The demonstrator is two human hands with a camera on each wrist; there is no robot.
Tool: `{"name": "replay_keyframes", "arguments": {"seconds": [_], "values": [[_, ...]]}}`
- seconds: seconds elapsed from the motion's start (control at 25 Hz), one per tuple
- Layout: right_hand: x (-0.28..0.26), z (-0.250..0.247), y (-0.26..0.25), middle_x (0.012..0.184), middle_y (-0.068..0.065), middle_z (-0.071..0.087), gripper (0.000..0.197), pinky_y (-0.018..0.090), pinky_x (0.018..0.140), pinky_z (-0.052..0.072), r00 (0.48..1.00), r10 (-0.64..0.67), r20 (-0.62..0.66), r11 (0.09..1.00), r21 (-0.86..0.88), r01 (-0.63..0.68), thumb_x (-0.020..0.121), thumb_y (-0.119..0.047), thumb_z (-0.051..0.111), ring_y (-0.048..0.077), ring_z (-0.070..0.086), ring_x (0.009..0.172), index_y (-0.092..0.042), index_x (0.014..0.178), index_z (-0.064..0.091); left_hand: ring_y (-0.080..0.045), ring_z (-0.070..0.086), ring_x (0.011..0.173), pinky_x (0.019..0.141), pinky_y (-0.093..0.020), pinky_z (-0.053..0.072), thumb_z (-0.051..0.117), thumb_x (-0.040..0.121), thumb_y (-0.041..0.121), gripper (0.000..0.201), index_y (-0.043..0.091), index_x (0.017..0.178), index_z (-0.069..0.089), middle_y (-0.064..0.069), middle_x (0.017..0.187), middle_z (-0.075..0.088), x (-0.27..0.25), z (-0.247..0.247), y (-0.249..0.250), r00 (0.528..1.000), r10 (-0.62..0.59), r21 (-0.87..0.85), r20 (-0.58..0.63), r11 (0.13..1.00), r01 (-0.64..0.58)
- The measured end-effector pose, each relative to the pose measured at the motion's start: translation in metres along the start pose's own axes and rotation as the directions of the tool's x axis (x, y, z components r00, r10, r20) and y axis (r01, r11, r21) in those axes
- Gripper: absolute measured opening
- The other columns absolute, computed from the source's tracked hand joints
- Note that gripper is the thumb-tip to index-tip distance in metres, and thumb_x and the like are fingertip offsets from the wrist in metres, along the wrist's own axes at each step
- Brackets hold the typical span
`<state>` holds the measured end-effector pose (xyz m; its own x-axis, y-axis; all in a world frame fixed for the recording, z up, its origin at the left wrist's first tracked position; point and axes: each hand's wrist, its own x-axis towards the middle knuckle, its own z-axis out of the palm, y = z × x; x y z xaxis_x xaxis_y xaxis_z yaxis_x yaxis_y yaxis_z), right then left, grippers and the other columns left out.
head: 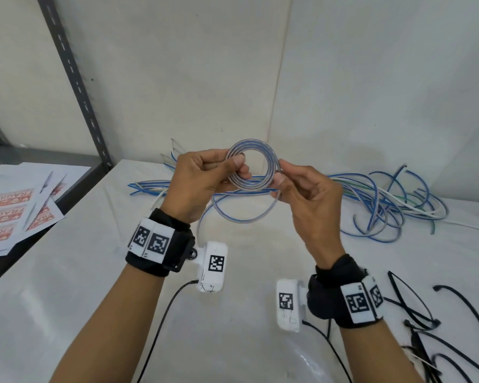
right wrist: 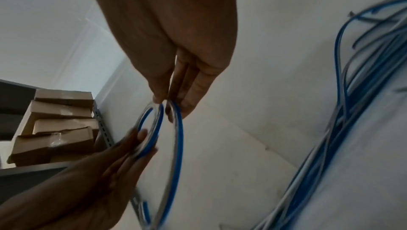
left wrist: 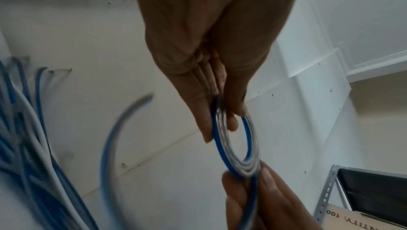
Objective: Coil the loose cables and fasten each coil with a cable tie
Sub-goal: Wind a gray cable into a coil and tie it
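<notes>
**Both hands held a half-wound cable coil above the table**

The left hand (head: 205,179) held a small coil (head: 251,164) of blue-and-clear cable up in the air over the middle of the white table (head: 67,286), thumb and fingers clamped on the coil's left side. The right hand (head: 306,200) pinched the coil's right side between thumb and forefinger, with its other fingers loosely curled below. In the left wrist view the coil (left wrist: 234,146) showed several stacked turns, gripped at the top by the left fingers (left wrist: 204,125) and met at the bottom by the right fingertips (left wrist: 233,186). From the right-hand pinch a loose tail (head: 238,217) of the same cable hung in a wide loop down toward the table; the right wrist view showed that loop (right wrist: 176,155) running beside the tighter coil.

A tangle of loose cables (head: 385,205), blue, white and one greenish, lay along the table's far edge and spread toward its right side. Black cable ties (head: 415,308) lay scattered near the table's near right corner. Off the table's left edge, printed sheets with red "FRAGILE" labels (head: 11,211) lay on a dark shelf. Cardboard boxes (right wrist: 55,129) sat stacked on metal shelving in the right wrist view.
</notes>
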<state>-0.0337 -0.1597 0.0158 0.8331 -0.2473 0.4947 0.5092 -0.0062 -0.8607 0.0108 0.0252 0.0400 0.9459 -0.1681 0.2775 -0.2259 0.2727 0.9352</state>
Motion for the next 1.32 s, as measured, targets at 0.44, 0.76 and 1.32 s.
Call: {"name": "replay_keyframes", "arguments": {"seconds": [0.44,0.76,1.32], "values": [[0.008,-0.018,-0.005,0.096,0.002,0.079,0.023,0.033,0.08,0.06,0.987,-0.027,0.155,0.99,-0.134,0.048,0.089,0.0,0.072,0.024,0.075,0.084,-0.012,0.109,0.075,-0.029,0.073,0.092,0.079,-0.03,0.06,0.074,0.086,0.01,0.034,-0.002,0.117,0.069,-0.025,0.104,0.074,-0.005,0.009,-0.003,0.98,-0.081,0.116,0.18,0.991,0.06],[0.007,-0.028,-0.007,0.09,-0.003,0.078,0.026,0.036,0.079,0.06,0.94,0.011,0.341,0.928,-0.353,0.117,0.092,-0.007,0.073,0.016,0.073,0.082,-0.029,0.104,0.076,-0.021,0.072,0.074,0.078,-0.043,0.061,0.077,0.087,0.012,0.014,0.003,0.098,0.078,-0.018,0.083,0.076,-0.008,0.002,-0.002,0.946,-0.138,0.459,0.293,0.888,-0.013],[-0.006,0.011,-0.003,0.098,0.014,0.078,0.024,0.043,0.084,0.062,0.995,0.036,-0.094,0.989,0.148,-0.022,0.093,-0.001,0.069,0.023,0.076,0.092,-0.015,0.112,0.067,-0.019,0.075,0.074,0.067,-0.028,0.061,0.065,0.094,0.004,0.012,-0.002,0.105,0.07,-0.009,0.08,0.076,-0.006,0.016,-0.001,1.0,-0.008,-0.055,-0.017,0.998,0.007]]}}
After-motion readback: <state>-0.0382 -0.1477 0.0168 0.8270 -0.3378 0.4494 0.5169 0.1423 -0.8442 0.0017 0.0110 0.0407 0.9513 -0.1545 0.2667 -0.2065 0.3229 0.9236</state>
